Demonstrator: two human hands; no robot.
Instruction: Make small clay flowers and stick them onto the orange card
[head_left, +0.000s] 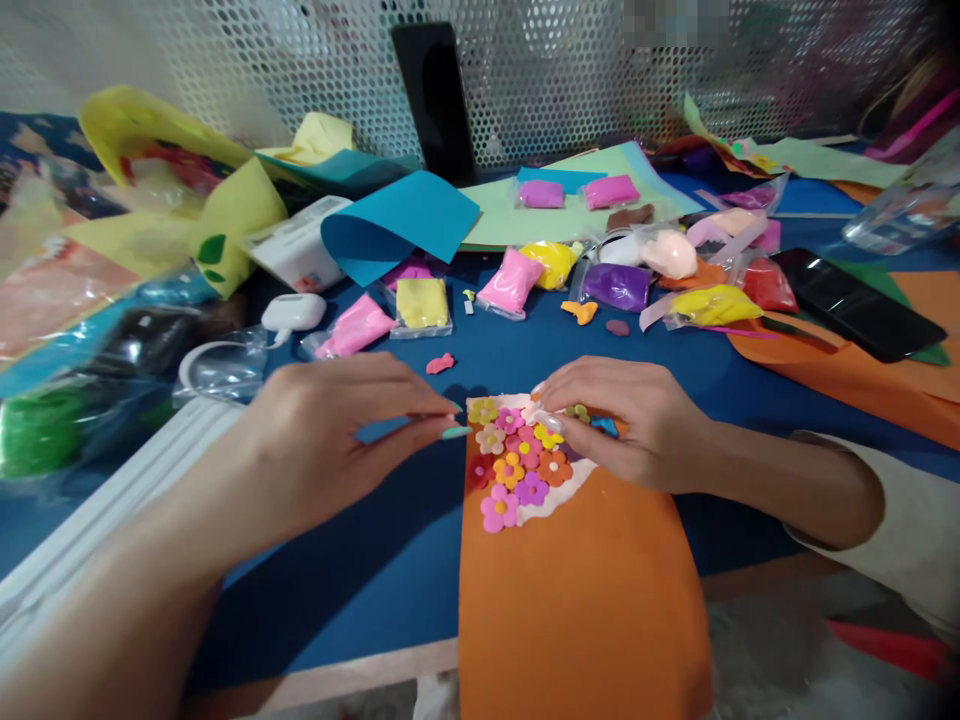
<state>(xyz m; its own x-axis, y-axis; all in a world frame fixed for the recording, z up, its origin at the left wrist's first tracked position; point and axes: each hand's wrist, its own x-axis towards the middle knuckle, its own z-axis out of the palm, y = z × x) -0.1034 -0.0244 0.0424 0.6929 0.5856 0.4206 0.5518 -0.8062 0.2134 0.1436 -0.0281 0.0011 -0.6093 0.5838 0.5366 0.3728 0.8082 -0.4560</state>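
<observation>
An orange sheet of paper [577, 600] lies before me and hangs over the table's front edge. Its upper part carries small clay flowers [531, 488] in pink, orange, yellow and purple, set on a pale clay layer [559, 502]. My left hand [330, 450] is by the sheet's upper left edge, thumb and forefinger pinched together; whatever they hold is too small to make out. Over the flowers, my right hand [630, 420] pinches at a pale pink bit of clay [531, 409]. Its fingers partly hide the flowers on the right.
Bagged clay, such as a pink pack [511, 282] and a purple pack [616, 287], lies beyond the sheet. A phone [435, 100] leans on the perforated metal panel [540, 80]; another black phone [859, 305] lies right. Left are a white earbud case [292, 312] and coloured papers.
</observation>
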